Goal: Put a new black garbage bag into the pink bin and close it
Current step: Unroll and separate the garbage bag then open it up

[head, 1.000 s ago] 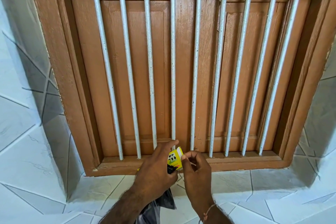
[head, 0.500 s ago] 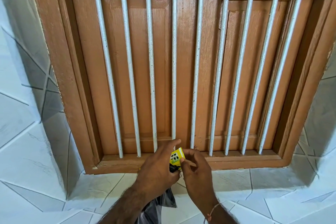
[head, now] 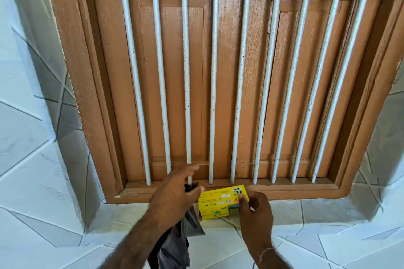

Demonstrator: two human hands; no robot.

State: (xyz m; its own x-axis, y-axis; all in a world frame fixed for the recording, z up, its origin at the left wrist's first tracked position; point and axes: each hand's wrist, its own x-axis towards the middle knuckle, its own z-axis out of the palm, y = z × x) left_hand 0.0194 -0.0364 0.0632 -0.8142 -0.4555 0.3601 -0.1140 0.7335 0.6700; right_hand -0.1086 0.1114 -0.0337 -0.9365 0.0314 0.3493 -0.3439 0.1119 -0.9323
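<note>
My left hand (head: 175, 196) grips a black garbage bag (head: 177, 244), which hangs down below the fist over my forearm. A yellow box of bin bags (head: 218, 204) lies on its side on the white tiled sill. My right hand (head: 256, 209) holds the box's right end, thumb on its front face. The two hands sit side by side, the left just clear of the box's left end. The pink bin is not in view.
A brown wooden window frame (head: 91, 116) with shut shutters fills the view, fronted by several white vertical bars (head: 212, 85). White tiled walls flank it, and the tiled sill (head: 306, 240) runs along the bottom.
The yellow box has gone from upright between both hands to lying flat on the sill under my right hand. My left hand has drawn away to the left with the black bag.
</note>
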